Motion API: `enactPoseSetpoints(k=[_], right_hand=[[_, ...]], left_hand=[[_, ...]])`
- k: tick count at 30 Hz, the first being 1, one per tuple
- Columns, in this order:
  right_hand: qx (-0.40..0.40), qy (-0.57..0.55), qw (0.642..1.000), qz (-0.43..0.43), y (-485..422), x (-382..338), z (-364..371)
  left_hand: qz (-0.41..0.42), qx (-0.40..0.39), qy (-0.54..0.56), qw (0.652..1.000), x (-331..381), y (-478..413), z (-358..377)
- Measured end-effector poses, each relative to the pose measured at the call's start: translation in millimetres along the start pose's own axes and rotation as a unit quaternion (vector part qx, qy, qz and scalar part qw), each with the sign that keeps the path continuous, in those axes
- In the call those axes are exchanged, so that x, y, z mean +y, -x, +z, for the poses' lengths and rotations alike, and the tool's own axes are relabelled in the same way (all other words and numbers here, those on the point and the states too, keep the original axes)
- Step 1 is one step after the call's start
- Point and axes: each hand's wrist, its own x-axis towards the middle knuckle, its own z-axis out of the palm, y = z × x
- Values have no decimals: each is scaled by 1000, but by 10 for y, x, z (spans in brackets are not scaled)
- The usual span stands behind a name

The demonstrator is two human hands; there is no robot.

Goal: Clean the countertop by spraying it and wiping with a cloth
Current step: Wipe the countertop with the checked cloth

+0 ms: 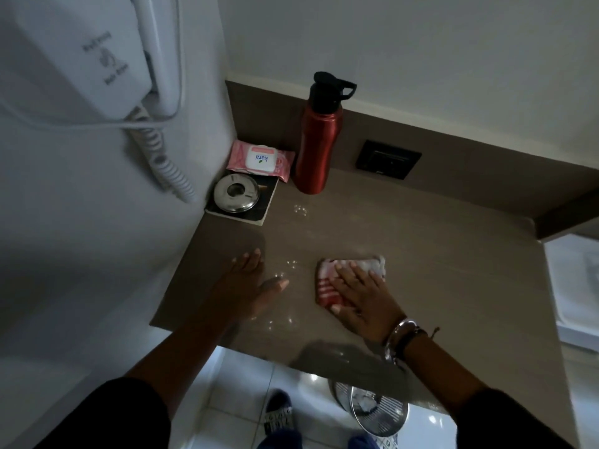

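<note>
While the right hand [356, 296] presses flat on the cloth [343, 277] and the left hand [251, 283] lies open on the tabletop [437, 254], a wide wipe might knock over the red bottle [316, 147].

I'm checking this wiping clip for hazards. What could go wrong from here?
The right hand presses the cloth flat on the countertop; a sweep toward the back could tip the upright red bottle. Droplets lie near the wipes pack and could be pushed against it.
</note>
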Motion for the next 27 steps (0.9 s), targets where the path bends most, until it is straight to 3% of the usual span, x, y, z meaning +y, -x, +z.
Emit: enactPoseSetpoints(k=[4, 9, 12, 22, 27], right_hand=[[-4, -20, 998, 52, -680, -115, -294], [16, -82, 985, 151, -1631, -379, -477], [27, -88, 978, 184, -1764, -449, -410], [6, -2, 996, 92, -1955, -421, -356], [-57, 43, 997, 26, -1706, -544, -306]], left_hand=[[6, 4, 3, 1000, -51, -11, -79], [-58, 75, -10, 995, -296, 166, -19], [-88, 56, -11, 995, -494, 246, -13], [-71, 35, -17, 997, -601, 186, -17], [-74, 40, -24, 996, -567, 178, -25]])
